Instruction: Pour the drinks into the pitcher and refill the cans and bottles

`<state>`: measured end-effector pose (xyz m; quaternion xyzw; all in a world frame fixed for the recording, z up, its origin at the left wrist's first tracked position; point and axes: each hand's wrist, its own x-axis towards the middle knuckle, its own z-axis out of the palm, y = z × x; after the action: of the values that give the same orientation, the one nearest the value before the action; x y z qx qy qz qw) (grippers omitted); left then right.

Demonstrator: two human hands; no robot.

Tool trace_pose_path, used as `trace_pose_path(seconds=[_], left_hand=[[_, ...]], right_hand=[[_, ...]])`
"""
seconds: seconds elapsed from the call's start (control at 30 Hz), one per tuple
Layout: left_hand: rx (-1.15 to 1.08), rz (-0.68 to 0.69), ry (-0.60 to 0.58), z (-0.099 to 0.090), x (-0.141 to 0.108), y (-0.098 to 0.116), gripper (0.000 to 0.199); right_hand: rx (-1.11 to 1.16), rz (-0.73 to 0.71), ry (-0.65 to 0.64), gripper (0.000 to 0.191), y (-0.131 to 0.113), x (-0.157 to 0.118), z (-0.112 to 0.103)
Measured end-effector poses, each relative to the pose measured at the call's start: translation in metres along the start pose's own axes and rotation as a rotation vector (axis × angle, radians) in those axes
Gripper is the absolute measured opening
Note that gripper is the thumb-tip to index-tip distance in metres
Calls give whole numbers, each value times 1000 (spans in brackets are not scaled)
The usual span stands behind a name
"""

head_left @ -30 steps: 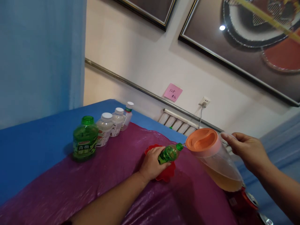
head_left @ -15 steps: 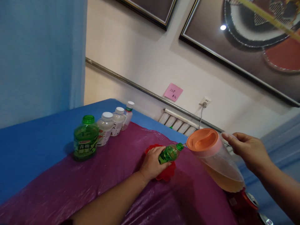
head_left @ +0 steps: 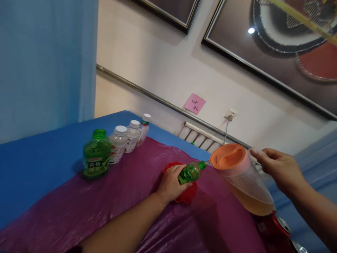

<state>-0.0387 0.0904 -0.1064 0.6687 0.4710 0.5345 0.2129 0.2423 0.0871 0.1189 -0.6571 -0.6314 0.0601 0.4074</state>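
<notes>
My left hand [head_left: 172,184] is wrapped round a small green bottle [head_left: 191,173], which has no cap and leans to the right. Beneath that hand, a red scalloped dish [head_left: 187,194] shows in part. My right hand [head_left: 281,170] grips the clear handle of a pitcher [head_left: 247,186] with an orange lid. The pitcher is tilted, its lid end close to the bottle's mouth, and brownish liquid fills its lower part. Between lid and bottle mouth a thin stream seems to run, too small to be sure.
A large uncapped green bottle [head_left: 97,156] stands on the left beside several white-capped bottles [head_left: 117,146]. Red cans [head_left: 273,225] are at lower right. Purple plastic sheeting [head_left: 113,207] covers part of the blue table [head_left: 52,151]. A radiator [head_left: 202,135] is behind.
Almost nothing differs. Both hands, the bottle and the tilted pitcher hold nearly the same positions.
</notes>
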Motion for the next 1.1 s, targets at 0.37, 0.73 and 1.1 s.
trace_pose_path(seconds=[0.37,0.73,1.1], left_hand=[[-4,10,-2,0,0,2,67],[-4,9,-6,0,0,2,67],[-9,16,-5,0,0,2,66]], right_hand=[[-5,-13,15,64,-3,-2,0],[26,-11,0,64,0,0,0],[5,3,4,64,-2,-1,0]])
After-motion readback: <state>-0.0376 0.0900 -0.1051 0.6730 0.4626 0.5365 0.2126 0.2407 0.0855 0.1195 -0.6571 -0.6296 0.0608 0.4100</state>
